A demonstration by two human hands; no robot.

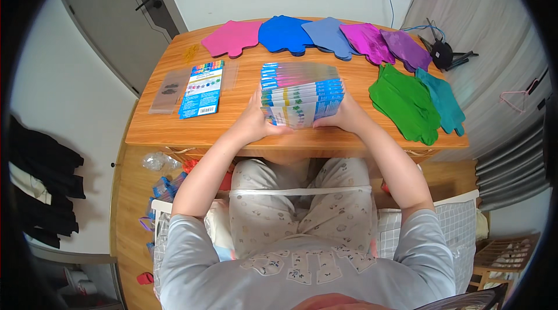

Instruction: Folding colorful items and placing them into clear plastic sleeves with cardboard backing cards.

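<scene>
A thick stack of clear plastic packs with blue-and-white printed cards (302, 95) stands on edge at the front middle of the desk. My left hand (260, 121) grips its left side, and my right hand (344, 113) presses against its right side. Some of the packs show pink and green shapes on their cards. Left of the stack lies a flat pile of blue-and-white printed cards (201, 90) with a barcode. A clear plastic sleeve (167, 90) with dark pieces in it lies beside that pile.
Along the back of the wooden desk (244, 141) lie flat piles in pink (232, 37), blue (285, 35), grey-blue (331, 37), magenta (369, 41) and purple (406, 48). Green (404, 104) and teal (440, 98) piles lie at right. A black tripod-like stand (442, 54) occupies the back right corner.
</scene>
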